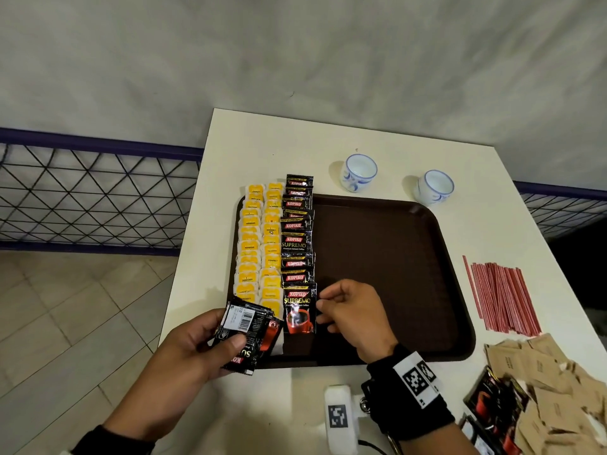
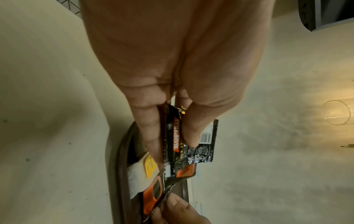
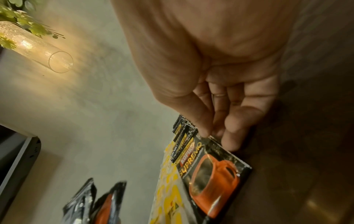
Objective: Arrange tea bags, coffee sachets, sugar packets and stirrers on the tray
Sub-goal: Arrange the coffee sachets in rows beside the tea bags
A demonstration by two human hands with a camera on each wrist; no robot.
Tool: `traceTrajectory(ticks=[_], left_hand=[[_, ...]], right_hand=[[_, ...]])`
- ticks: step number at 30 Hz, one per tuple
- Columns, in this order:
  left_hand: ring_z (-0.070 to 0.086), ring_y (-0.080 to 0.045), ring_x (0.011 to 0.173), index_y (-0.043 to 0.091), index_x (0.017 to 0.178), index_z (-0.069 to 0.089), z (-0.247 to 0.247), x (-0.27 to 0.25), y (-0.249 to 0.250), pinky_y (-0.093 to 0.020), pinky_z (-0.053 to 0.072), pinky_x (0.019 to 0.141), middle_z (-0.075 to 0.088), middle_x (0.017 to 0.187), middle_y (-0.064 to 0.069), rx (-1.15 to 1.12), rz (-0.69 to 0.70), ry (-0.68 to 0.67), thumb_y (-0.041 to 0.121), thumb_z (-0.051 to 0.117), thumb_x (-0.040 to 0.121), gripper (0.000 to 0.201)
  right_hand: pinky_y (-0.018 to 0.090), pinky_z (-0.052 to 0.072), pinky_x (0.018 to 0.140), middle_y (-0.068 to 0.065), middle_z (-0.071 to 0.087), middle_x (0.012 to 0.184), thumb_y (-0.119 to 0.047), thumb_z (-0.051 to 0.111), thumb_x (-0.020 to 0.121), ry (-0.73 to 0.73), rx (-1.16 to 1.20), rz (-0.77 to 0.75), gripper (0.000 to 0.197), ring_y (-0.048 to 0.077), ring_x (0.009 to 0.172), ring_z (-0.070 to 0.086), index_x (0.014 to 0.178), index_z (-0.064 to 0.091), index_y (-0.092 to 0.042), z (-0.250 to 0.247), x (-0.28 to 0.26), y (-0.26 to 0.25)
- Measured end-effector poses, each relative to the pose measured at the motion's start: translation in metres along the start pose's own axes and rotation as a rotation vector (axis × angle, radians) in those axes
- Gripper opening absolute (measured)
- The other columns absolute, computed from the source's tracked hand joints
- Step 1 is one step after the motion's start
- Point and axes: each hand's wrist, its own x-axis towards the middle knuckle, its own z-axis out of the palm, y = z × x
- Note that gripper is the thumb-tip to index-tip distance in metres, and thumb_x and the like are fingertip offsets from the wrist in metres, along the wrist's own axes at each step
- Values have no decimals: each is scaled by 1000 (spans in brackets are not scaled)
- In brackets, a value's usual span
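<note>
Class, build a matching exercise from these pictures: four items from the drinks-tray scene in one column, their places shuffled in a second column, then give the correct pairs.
Things
1. tea bags
2. stirrers
3. sugar packets
4. stack of coffee sachets

Places
A. gripped in the left hand
B. bundle on the table, right of the tray
C. two columns along the tray's left edge
D. loose heap at the table's near right corner

Pairs: 1-C, 2-B, 3-D, 4-A

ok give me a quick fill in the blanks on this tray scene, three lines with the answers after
1. The left hand holds a stack of ____ sachets.
2. The tea bags lie in ____ columns on the tray.
3. The red stirrers lie on the ____, right of the tray.

Missing words: coffee; two; table
</note>
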Motion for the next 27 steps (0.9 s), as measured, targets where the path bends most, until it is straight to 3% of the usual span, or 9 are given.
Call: traceTrajectory(ticks=[5,10,14,16,18,20,22,27], left_hand=[[76,-24,89,19,117,71,7,2,7,-26,60,66,78,108,-3,39,43,56,-7,62,91,38],[76,-22,90,17,113,70,13,4,9,-22,57,66,79,103,-1,123,72,34,-14,67,85,42],[75,-15,95,18,111,71,19,1,11,-21,57,75,80,101,0,165,104,37,-13,70,83,41],[75,-14,93,19,107,72,20,-1,12,-23,57,76,80,99,2,167,129,89,-12,71,83,40],[75,-14,93,20,104,75,21,-2,13,-23,58,77,80,98,3,189,142,112,-12,71,83,39],[75,-9,93,29,99,79,23,-5,16,-22,58,79,80,97,8,250,143,85,-10,72,84,42],[74,-5,92,39,97,79,24,-7,19,-21,58,79,79,96,13,318,145,53,-5,74,84,46],[75,-14,89,23,105,78,26,-8,22,-17,57,68,80,96,8,262,153,42,-11,70,85,41]], right_hand=[[18,47,55,3,72,80,-11,70,89,22,-12,-125,6,12,67,71,87,71,-16,-8,-11,-5],[11,46,59,7,74,97,-2,67,91,-284,68,-265,17,2,75,66,103,73,-12,-5,-32,-18],[9,45,60,1,73,89,6,64,90,-358,-45,-325,23,-3,69,64,105,74,-8,1,-38,-13],[13,47,60,1,73,85,8,63,89,-367,-67,-328,24,1,67,65,102,74,-8,3,-40,-11],[26,57,71,1,76,88,3,65,87,-369,-126,-359,26,11,77,71,103,74,-17,4,-42,-8],[37,59,84,-3,77,93,-3,66,86,-381,-194,-399,27,13,88,74,103,73,-23,5,-46,-8],[42,60,86,-4,77,96,-3,65,88,-396,-201,-410,27,13,91,74,103,73,-23,5,-48,-8],[49,58,84,-1,75,92,-11,66,84,-349,-206,-417,18,20,89,73,98,71,-21,4,-49,-6]])
